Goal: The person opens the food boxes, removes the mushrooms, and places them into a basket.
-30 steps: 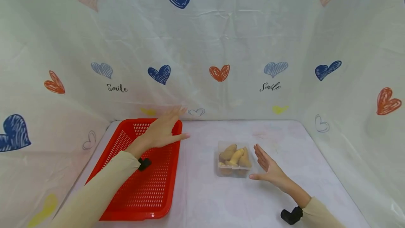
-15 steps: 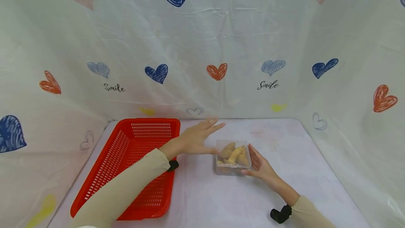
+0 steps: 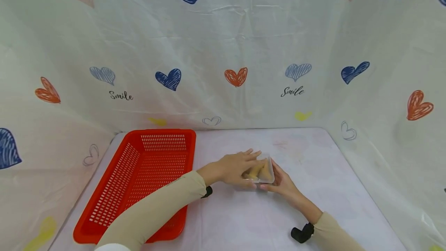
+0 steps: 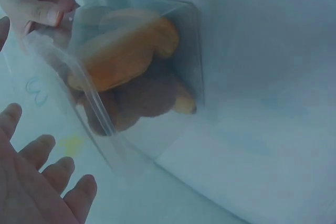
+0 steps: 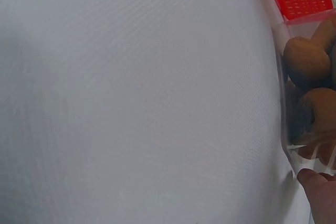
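A small clear plastic box (image 3: 271, 171) holds several tan, rounded, elongated pieces (image 3: 265, 170) that look like mushrooms; their exact kind cannot be told. My right hand (image 3: 283, 181) grips the box's right side, its thumb at the near corner. In the right wrist view, that thumb (image 5: 317, 192) presses the corner of the box. My left hand (image 3: 238, 167) reaches over the left part of the box with fingers spread, hiding that side. From the left wrist view, the fingers (image 4: 58, 174) of that hand look extended beside the box wall (image 4: 198, 51); contact is unclear.
A red perforated plastic basket (image 3: 189, 158) stands at the left of the white-covered table (image 3: 226, 220), partly behind the left forearm. Behind and at both sides hangs a pale curtain (image 3: 205, 42) printed with hearts. Black cameras (image 3: 302, 233) are strapped to the wrists.
My left hand has swung right, from above the basket to the box. My right hand has moved slightly left and taken hold of the box's right side.
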### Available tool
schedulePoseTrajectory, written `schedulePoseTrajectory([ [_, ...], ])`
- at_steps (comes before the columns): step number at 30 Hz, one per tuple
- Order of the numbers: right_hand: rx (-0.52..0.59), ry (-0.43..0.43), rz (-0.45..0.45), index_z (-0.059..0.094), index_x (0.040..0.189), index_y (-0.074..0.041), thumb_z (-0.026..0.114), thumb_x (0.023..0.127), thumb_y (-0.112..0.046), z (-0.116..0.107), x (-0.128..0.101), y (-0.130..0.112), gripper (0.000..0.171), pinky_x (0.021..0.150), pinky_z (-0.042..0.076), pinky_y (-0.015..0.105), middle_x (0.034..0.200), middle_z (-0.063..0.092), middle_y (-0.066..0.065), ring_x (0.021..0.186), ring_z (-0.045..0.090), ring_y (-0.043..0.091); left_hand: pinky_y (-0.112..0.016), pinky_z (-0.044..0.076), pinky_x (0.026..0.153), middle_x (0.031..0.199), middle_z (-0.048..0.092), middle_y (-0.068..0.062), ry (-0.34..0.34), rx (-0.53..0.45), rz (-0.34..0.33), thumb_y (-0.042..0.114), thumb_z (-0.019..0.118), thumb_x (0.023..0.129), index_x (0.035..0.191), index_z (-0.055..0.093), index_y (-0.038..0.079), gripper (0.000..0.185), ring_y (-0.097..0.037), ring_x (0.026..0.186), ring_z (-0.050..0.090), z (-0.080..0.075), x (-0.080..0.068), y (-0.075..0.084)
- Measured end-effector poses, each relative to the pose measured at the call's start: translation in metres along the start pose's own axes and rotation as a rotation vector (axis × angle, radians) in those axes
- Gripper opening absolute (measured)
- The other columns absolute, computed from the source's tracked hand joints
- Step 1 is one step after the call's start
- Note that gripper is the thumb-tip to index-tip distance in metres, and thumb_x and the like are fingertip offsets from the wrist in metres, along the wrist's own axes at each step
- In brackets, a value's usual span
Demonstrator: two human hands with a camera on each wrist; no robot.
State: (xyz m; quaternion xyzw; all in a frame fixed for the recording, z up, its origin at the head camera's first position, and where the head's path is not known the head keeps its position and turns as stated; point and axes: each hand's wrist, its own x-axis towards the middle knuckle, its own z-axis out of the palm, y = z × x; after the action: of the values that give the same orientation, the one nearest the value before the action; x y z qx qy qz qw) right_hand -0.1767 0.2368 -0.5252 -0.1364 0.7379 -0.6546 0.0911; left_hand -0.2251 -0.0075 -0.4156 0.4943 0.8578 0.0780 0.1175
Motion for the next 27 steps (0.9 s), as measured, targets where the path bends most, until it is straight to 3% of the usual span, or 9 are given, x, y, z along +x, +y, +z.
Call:
schedulePoseTrajectory([
  [4, 0.011, -0.002, -0.004, 0.003, 0.161, -0.009, 0.077, 0.086, -0.001, 0.002, 0.001, 0.001, 0.105, 0.096, 0.047, 0.021, 0.165, 0.008, 0.016, 0.143, 0.025, 0.039, -0.049, 0.026, 0.117, 0.165, 0.016, -0.003, -0.020, 0.047, 0.002, 0.058, 0.057, 0.095, 0.160, 0.024, 0.030, 0.078, -0.029, 0.151, 0.014, 0.009, 0.006, 0.004],
  [10, 0.009, -0.005, 0.019, 0.000, 0.160, -0.009, 0.076, 0.088, -0.005, 0.003, 0.002, 0.002, 0.106, 0.099, 0.045, 0.021, 0.165, 0.005, 0.015, 0.145, 0.022, 0.039, -0.043, 0.022, 0.119, 0.166, 0.015, 0.001, -0.041, 0.125, -0.023, 0.052, 0.061, 0.096, 0.159, 0.022, 0.037, 0.076, -0.028, 0.151, 0.013, 0.017, 0.011, 0.008],
  [17, 0.020, 0.005, 0.026, -0.002, 0.160, -0.009, 0.077, 0.087, -0.005, 0.004, 0.002, 0.000, 0.107, 0.101, 0.040, 0.017, 0.166, 0.001, 0.012, 0.146, 0.019, 0.035, -0.044, 0.032, 0.115, 0.164, 0.021, -0.004, 0.030, 0.291, 0.003, 0.036, 0.061, 0.100, 0.159, 0.027, 0.031, 0.068, -0.031, 0.148, 0.024, 0.026, 0.014, 0.010],
  [21, 0.030, -0.001, 0.005, -0.002, 0.160, -0.010, 0.076, 0.088, -0.005, 0.004, 0.001, 0.000, 0.106, 0.101, 0.041, 0.018, 0.166, 0.000, 0.010, 0.145, 0.023, 0.027, -0.046, 0.033, 0.114, 0.163, 0.022, -0.006, 0.053, 0.325, -0.008, 0.035, 0.062, 0.100, 0.159, 0.027, 0.030, 0.069, -0.032, 0.147, 0.025, 0.031, 0.016, 0.012],
  [27, 0.061, -0.040, -0.042, -0.003, 0.160, -0.013, 0.072, 0.090, -0.002, 0.003, -0.001, 0.005, 0.104, 0.098, 0.048, 0.024, 0.165, -0.002, 0.013, 0.136, 0.037, 0.003, -0.048, 0.037, 0.111, 0.162, 0.025, -0.009, 0.060, 0.394, -0.006, 0.034, 0.059, 0.101, 0.159, 0.027, 0.027, 0.066, -0.035, 0.145, 0.028, 0.034, 0.018, 0.017],
])
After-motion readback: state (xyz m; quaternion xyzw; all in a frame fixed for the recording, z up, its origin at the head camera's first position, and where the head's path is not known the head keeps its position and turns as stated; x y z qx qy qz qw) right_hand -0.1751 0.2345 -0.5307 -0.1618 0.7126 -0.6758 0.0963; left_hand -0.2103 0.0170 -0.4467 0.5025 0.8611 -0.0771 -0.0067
